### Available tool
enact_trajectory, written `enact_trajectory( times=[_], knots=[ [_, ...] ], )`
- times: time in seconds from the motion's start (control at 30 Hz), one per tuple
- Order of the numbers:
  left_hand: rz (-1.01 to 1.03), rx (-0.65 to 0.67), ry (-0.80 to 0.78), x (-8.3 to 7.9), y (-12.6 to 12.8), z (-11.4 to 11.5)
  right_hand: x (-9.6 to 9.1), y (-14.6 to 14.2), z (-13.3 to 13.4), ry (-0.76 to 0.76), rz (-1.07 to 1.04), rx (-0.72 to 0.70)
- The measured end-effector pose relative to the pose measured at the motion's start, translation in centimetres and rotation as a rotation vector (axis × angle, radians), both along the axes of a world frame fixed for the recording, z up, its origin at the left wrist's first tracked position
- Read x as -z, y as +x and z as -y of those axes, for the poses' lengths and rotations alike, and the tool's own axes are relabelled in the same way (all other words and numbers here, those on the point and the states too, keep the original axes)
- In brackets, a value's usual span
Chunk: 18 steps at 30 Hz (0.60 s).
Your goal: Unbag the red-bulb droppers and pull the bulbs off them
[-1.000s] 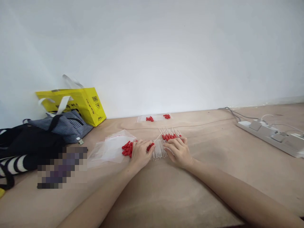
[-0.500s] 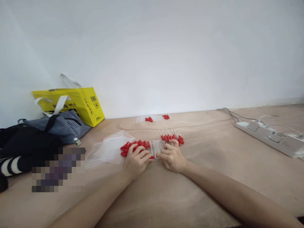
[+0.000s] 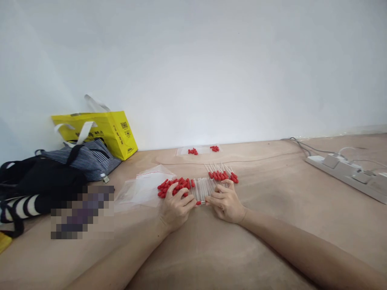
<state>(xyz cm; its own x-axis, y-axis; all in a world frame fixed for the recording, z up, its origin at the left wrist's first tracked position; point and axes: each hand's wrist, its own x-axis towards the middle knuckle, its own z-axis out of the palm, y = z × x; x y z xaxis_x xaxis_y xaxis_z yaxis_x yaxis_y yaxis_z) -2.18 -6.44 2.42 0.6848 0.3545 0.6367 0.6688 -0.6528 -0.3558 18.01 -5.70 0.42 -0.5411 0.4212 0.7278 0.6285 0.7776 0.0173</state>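
My left hand (image 3: 177, 207) is closed, its thumb and forefinger pinching a red rubber dropper bulb (image 3: 198, 203). Opposite it, my right hand (image 3: 225, 203) pinches a clear glass dropper tube (image 3: 203, 202), most of it hidden by the fingers. Bulb and tube are end to end and look to be touching. Just beyond the hands lies a row of clear glass tubes (image 3: 202, 187). A heap of loose red bulbs (image 3: 165, 185) is by my left fingers. Past my right hand, several droppers with red bulbs fitted (image 3: 219, 175) lie with their tips pointing away.
Clear zip bags (image 3: 148, 185) lie left of the heap. Further back is another clear bag with red bulbs (image 3: 192, 151). A white power strip (image 3: 344, 171) with chargers is at right. Yellow (image 3: 127, 141), striped (image 3: 96, 161) and black bags (image 3: 51, 175) stand at left.
The view has shifted slightly, so everything sits a little further right. Between my hands, the red bulb and the glass tube have come into line, end to end.
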Motion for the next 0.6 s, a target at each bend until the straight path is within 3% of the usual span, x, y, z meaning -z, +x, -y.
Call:
enact_trajectory(
  times=[0.17,0.37,0.5,0.6],
  knots=[
    [0.04,0.021,0.026,-0.1,-0.5,0.0,0.1,0.7,-0.2,-0.007,-0.012,-0.008],
    [0.268,-0.06,-0.108,-0.2,-4.2,-0.4,1.2,2.1,-1.3,-0.167,-0.07,0.085],
    [0.535,-0.288,-0.17,-0.5,-6.3,-1.8,1.3,0.8,-2.4,-0.317,-0.071,0.162],
    [0.598,-0.459,-0.282,-0.5,-7.6,-3.0,0.8,-0.6,-2.9,-0.42,-0.034,0.295]
  ],
)
